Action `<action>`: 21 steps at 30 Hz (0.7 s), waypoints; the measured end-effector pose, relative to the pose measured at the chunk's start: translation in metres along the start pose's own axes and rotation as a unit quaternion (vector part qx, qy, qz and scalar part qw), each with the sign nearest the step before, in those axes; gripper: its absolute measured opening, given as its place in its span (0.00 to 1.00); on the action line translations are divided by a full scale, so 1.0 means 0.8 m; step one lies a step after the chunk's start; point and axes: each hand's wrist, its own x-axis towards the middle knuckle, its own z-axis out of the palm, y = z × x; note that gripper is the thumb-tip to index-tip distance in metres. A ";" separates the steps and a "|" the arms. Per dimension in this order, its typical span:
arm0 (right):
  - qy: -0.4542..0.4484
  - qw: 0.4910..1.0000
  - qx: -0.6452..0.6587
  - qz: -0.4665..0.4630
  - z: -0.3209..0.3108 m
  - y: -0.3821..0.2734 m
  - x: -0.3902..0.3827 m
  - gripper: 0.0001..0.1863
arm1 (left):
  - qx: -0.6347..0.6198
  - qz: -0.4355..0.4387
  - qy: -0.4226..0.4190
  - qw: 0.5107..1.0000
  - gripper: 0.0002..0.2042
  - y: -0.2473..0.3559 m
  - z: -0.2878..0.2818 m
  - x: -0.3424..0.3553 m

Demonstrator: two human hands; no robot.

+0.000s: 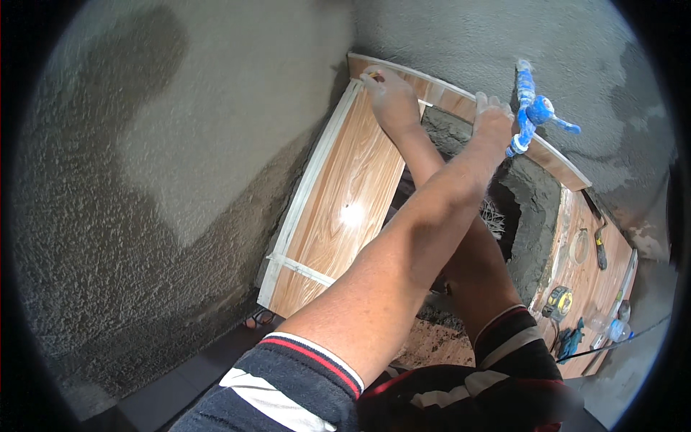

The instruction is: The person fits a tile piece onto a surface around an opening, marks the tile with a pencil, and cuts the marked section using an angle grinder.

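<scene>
My forearms cross, the left over the right. My left hand (494,119) reaches to the right, its fingers bent over the top edge of a long, narrow wood-grain tile strip (450,96) along the back wall. Farther left, my right hand (393,101) is closed at the strip's left end, with a small yellow-and-red thing (375,76) between its fingers. Its kind cannot be made out. Below that hand lies a wide, glossy wood-grain panel (353,173) with pale edging. Wet grey mortar (536,209) surrounds a dark opening partly hidden by my arms.
A blue-wrapped tap (538,111) juts from the back wall beside my left hand. On the wood-grain surface at right lie a trowel (600,245), a tape roll (579,246), a tape measure (558,302), a dark glove (571,338) and a plastic bottle (612,328). A rough plastered wall (158,180) rises at left.
</scene>
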 end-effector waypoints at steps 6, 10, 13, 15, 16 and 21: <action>-0.136 0.974 -0.150 0.098 -0.018 -0.004 0.006 0.13 | -0.006 0.004 -0.002 1.000 0.19 -0.001 0.003 -0.001; 0.031 0.989 -0.090 0.112 -0.046 -0.004 -0.017 0.15 | 0.001 0.000 0.006 1.000 0.20 -0.003 0.005 -0.001; 0.012 0.976 -0.134 0.168 -0.058 0.003 -0.025 0.16 | -0.013 -0.003 0.000 1.000 0.21 -0.003 0.004 0.002; 0.044 0.976 -0.147 0.154 -0.056 0.007 -0.028 0.13 | -0.022 -0.001 -0.010 1.000 0.21 -0.003 0.004 0.003; 0.045 0.976 -0.148 0.153 -0.052 0.009 -0.029 0.13 | -0.011 -0.004 0.005 1.000 0.21 -0.003 0.006 0.003; 0.050 0.998 -0.005 -0.040 -0.007 0.013 -0.018 0.10 | 0.020 0.003 0.013 1.000 0.21 0.003 0.010 0.001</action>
